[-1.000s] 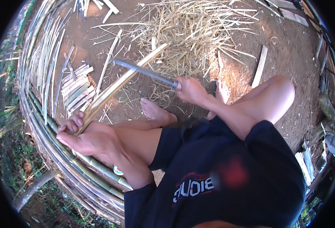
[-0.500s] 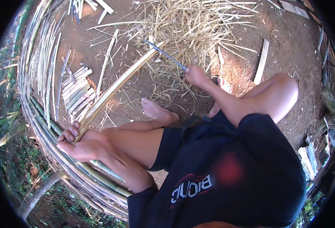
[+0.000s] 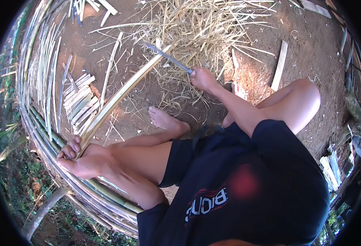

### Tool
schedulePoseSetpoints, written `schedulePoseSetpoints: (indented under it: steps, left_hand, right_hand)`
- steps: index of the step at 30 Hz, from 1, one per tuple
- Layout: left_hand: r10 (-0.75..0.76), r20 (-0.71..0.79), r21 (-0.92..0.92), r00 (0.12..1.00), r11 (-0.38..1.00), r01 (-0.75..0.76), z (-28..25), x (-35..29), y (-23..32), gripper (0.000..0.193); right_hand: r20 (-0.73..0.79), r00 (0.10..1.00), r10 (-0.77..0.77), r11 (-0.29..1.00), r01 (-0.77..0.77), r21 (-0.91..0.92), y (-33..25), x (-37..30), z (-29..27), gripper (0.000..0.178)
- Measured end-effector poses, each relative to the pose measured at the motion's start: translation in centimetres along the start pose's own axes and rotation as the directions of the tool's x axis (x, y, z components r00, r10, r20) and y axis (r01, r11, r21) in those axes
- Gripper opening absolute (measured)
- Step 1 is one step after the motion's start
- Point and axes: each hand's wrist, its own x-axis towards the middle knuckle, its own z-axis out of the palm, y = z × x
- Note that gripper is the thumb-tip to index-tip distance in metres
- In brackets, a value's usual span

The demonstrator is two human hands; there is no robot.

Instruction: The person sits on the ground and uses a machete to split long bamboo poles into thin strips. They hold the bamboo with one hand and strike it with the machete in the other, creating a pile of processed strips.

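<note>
My left hand (image 3: 82,158) is closed around the near end of a long pale bamboo strip (image 3: 125,89), beside my left knee. The strip slants up and away to the right, toward a heap of shavings. In my right hand (image 3: 204,79) is the handle of a long, thin-bladed knife (image 3: 170,59). The blade lies across the strip near its far end and points to the upper left. A small pale sliver (image 3: 158,43) stands up next to the blade there.
Thin curled shavings (image 3: 201,33) are heaped on the dirt ground ahead. Short split pieces (image 3: 80,102) lie stacked at the left, beside long thin strips (image 3: 49,69). Bundled bamboo poles (image 3: 94,188) curve along the left edge. A flat slat (image 3: 279,65) lies at the right.
My right hand and the knife have moved slightly left and a little nearer along the strip. My left hand still grips the near end. The whole view has shifted slightly.
</note>
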Motion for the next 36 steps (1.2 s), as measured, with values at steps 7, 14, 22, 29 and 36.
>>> schedulePoseSetpoints:
  steps: [7, 14, 22, 29, 36]
  left_hand:
    - [-0.005, -0.062, 0.083, 0.998, 0.997, 0.01, -0.8, 0.8, -0.3, 0.023]
    - [-0.006, -0.09, 0.053, 0.996, 0.999, 0.011, -0.5, 1.0, -0.3, 0.022]
    - [-0.14, 0.227, -0.232, 0.964, 0.953, 0.193, -3.7, 4.1, 0.4, 0.031]
    - [-0.095, 0.627, -0.314, 0.773, 0.877, 0.362, -5.6, 4.4, 2.4, 0.035]
    - [-0.202, 0.403, 0.567, 0.893, 0.821, -0.071, -5.6, 4.6, 4.6, 0.034]
  right_hand:
    - [0.048, 0.989, 0.138, 0.99, -0.136, -0.04, 0.7, 1.5, -0.8, 0.028]
    - [0.001, 0.987, 0.161, 0.984, -0.16, -0.074, 3.5, 4.0, -1.6, 0.032]
    - [0.1, 0.955, 0.279, 0.916, -0.296, 0.272, 5.0, 5.6, -1.4, 0.02]
    - [0.271, 0.922, 0.276, 0.609, -0.386, 0.693, 0.3, 1.5, -1.0, 0.019]
    - [0.423, 0.904, 0.065, -0.064, -0.42, 0.905, -4.4, -7.8, -0.5, 0.012]
